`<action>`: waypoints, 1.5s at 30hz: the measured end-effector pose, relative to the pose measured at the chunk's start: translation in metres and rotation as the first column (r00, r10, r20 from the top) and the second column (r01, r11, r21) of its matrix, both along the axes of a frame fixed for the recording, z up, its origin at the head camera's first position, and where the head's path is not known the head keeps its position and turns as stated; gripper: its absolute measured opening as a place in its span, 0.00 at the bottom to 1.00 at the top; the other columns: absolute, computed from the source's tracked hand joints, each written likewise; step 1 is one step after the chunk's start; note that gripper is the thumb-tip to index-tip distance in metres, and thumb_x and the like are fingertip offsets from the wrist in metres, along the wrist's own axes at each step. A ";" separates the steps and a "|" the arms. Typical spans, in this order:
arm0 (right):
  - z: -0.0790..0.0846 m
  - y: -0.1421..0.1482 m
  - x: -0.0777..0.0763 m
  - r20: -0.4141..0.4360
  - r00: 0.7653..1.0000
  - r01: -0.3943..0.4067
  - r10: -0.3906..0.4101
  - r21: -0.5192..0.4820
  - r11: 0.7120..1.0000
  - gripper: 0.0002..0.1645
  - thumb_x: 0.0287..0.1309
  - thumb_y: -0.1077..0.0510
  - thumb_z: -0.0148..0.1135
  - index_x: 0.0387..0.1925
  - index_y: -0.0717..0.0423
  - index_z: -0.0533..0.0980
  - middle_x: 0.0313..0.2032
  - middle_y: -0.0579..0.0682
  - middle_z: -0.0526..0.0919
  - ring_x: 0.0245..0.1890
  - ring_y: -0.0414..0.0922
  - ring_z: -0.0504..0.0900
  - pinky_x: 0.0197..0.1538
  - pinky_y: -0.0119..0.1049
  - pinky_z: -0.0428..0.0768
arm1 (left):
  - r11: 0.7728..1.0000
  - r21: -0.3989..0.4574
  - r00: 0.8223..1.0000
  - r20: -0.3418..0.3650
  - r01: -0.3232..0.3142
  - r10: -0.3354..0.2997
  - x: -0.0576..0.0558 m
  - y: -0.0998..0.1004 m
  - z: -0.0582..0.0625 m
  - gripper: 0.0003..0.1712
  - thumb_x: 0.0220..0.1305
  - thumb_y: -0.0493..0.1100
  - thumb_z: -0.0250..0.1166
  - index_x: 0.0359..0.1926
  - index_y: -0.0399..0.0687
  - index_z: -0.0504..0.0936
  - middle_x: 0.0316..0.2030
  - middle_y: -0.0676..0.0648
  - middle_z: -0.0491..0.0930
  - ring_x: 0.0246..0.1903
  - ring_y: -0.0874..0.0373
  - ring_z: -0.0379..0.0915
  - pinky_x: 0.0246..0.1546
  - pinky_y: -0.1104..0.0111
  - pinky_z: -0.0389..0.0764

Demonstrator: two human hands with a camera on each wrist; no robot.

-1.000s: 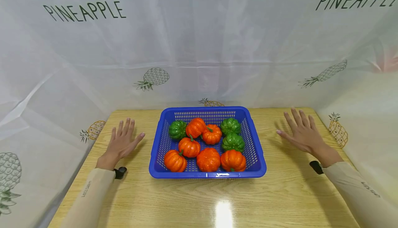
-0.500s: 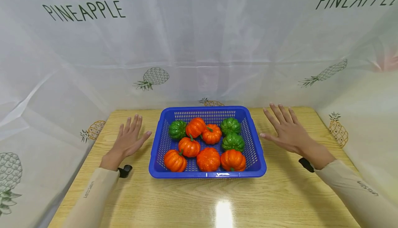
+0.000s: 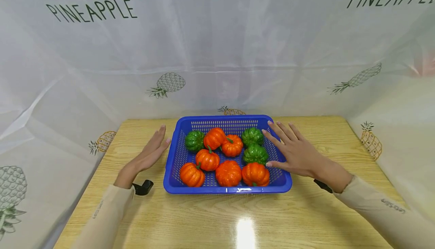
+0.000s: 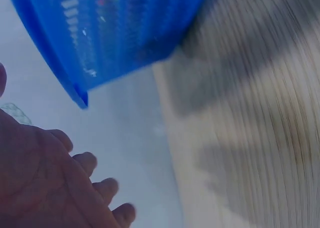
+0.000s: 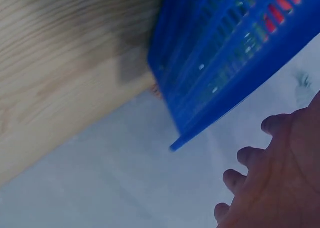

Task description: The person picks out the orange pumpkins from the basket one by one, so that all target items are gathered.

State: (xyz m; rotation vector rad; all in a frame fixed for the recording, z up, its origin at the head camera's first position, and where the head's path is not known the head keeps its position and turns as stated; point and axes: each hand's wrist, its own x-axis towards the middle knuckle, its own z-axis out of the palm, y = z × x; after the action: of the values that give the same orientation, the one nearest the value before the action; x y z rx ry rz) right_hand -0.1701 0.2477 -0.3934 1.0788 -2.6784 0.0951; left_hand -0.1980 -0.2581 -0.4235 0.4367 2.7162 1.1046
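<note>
Head view: blue basket [image 3: 204,191] of pumpkins [image 3: 228,174] on desk [image 3: 183,222], left hand [image 3: 147,159] straight-fingered just left of it, right hand [image 3: 300,157] spread near its right end, neither gripping; likely light, stiff, slick, best held beneath the rim [image 3: 287,179] at both ends.

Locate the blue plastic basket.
In the head view, the blue plastic basket sits on the wooden table, left hand beside its left rim, right hand overlapping its right rim.

1. Blue basket [image 4: 165,31]: is filling the top, its slots showing red.
2. Left grip, bare hand [image 4: 47,180]: is showing its palm at lower left, apart from the basket.
3. Wood-grained bench [image 4: 245,123]: is spanning the right, bearing shadows [image 4: 225,76].
4. Pale sheet [image 4: 132,133]: is hanging beyond.
</note>
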 end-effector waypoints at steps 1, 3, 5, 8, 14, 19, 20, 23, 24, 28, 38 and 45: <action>0.000 -0.003 0.001 -0.005 1.000 -0.011 0.011 0.013 1.000 0.58 0.70 0.19 0.42 0.83 0.55 0.59 0.82 0.63 0.52 0.81 0.65 0.52 0.83 0.60 0.40 | 0.999 0.041 1.000 0.028 0.006 -0.007 0.002 0.003 0.003 0.45 0.86 0.63 0.36 0.85 0.42 0.29 0.84 0.38 0.27 0.82 0.34 0.20 0.77 0.32 0.29; 0.000 -0.008 0.003 -0.012 0.999 -0.041 0.041 0.031 0.999 0.57 0.70 0.19 0.42 0.83 0.54 0.59 0.82 0.63 0.52 0.80 0.66 0.54 0.83 0.60 0.42 | 0.994 0.104 0.995 0.101 0.013 -0.024 0.007 0.008 0.011 0.46 0.86 0.62 0.38 0.85 0.45 0.27 0.84 0.38 0.26 0.82 0.34 0.20 0.76 0.31 0.31; -0.001 -0.012 0.005 -0.021 0.997 -0.072 0.074 0.051 0.996 0.57 0.70 0.19 0.43 0.82 0.54 0.60 0.82 0.63 0.55 0.79 0.67 0.57 0.82 0.62 0.47 | 0.989 0.148 0.986 0.161 0.007 -0.031 0.009 0.012 0.014 0.47 0.85 0.62 0.42 0.85 0.48 0.27 0.84 0.39 0.27 0.82 0.34 0.22 0.76 0.30 0.37; -0.001 -0.017 0.007 -0.010 0.993 -0.120 0.121 0.077 0.990 0.54 0.72 0.21 0.42 0.81 0.54 0.61 0.81 0.63 0.57 0.78 0.67 0.59 0.80 0.65 0.52 | 0.980 0.198 0.974 0.224 -0.005 -0.041 0.012 0.017 0.020 0.50 0.84 0.57 0.52 0.86 0.47 0.29 0.84 0.36 0.30 0.82 0.30 0.30 0.75 0.30 0.46; 0.000 -0.023 0.009 -0.008 0.975 -0.218 0.220 0.116 0.969 0.49 0.74 0.26 0.48 0.80 0.54 0.65 0.79 0.61 0.63 0.77 0.65 0.64 0.79 0.64 0.54 | 0.956 0.289 0.955 0.294 -0.045 -0.044 0.012 0.022 0.025 0.50 0.80 0.42 0.59 0.86 0.40 0.35 0.83 0.32 0.41 0.77 0.30 0.55 0.72 0.37 0.66; 0.004 -0.027 0.009 0.047 0.951 -0.308 0.305 0.142 0.941 0.50 0.67 0.30 0.63 0.80 0.53 0.65 0.78 0.59 0.66 0.76 0.63 0.66 0.81 0.59 0.52 | 0.921 0.375 0.936 0.351 -0.104 -0.037 0.012 0.021 0.026 0.49 0.78 0.35 0.60 0.85 0.38 0.38 0.79 0.28 0.51 0.64 0.40 0.77 0.64 0.51 0.81; 0.005 -0.028 0.009 0.063 0.946 -0.324 0.318 0.148 0.934 0.51 0.65 0.31 0.66 0.80 0.53 0.66 0.78 0.59 0.66 0.76 0.63 0.66 0.81 0.60 0.53 | 0.914 0.390 0.934 0.356 -0.111 -0.038 0.012 0.020 0.026 0.49 0.78 0.34 0.60 0.85 0.38 0.39 0.78 0.27 0.52 0.61 0.43 0.80 0.62 0.54 0.83; 0.007 -0.031 0.009 0.113 0.932 -0.359 0.343 0.172 0.917 0.53 0.61 0.34 0.71 0.80 0.51 0.65 0.78 0.57 0.66 0.76 0.61 0.66 0.79 0.62 0.58 | 0.899 0.420 0.929 0.367 -0.128 -0.039 0.013 0.018 0.025 0.48 0.76 0.33 0.61 0.85 0.39 0.41 0.75 0.26 0.55 0.53 0.53 0.83 0.58 0.59 0.85; 0.008 -0.032 0.009 0.128 0.928 -0.369 0.350 0.180 0.912 0.53 0.60 0.35 0.72 0.80 0.50 0.66 0.78 0.56 0.66 0.76 0.61 0.67 0.77 0.63 0.60 | 0.895 0.426 0.928 0.371 -0.134 -0.037 0.013 0.017 0.025 0.48 0.76 0.33 0.61 0.85 0.39 0.42 0.74 0.26 0.56 0.52 0.55 0.84 0.57 0.60 0.85; 0.010 -0.036 0.009 0.169 0.918 -0.392 0.359 0.239 0.889 0.53 0.56 0.40 0.77 0.80 0.47 0.67 0.78 0.52 0.67 0.76 0.59 0.68 0.75 0.63 0.65 | 0.882 0.443 0.919 0.392 -0.159 -0.031 0.013 0.016 0.025 0.47 0.75 0.32 0.61 0.85 0.40 0.45 0.72 0.27 0.56 0.48 0.59 0.85 0.56 0.63 0.85; 0.008 -0.047 0.011 0.132 0.912 -0.409 0.388 0.361 0.838 0.49 0.52 0.45 0.83 0.75 0.43 0.74 0.73 0.46 0.75 0.73 0.51 0.73 0.74 0.53 0.70 | 0.863 0.456 0.904 0.428 -0.219 0.003 0.013 0.017 0.028 0.46 0.74 0.30 0.61 0.85 0.41 0.48 0.70 0.27 0.59 0.43 0.59 0.84 0.50 0.65 0.87; 0.005 -0.051 0.008 0.090 0.907 -0.415 0.411 0.347 0.841 0.45 0.50 0.48 0.85 0.70 0.43 0.78 0.67 0.44 0.81 0.67 0.50 0.77 0.70 0.48 0.75 | 0.855 0.461 0.898 0.441 -0.238 0.012 0.013 0.017 0.027 0.46 0.74 0.29 0.60 0.85 0.41 0.49 0.67 0.28 0.62 0.42 0.59 0.83 0.48 0.66 0.88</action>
State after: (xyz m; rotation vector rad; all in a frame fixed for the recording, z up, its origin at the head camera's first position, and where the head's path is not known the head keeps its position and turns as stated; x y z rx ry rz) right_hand -0.1621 0.1967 -0.3882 1.7643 -2.4790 -0.3267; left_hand -0.1852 -0.2409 -0.3965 0.0547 2.0781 1.7285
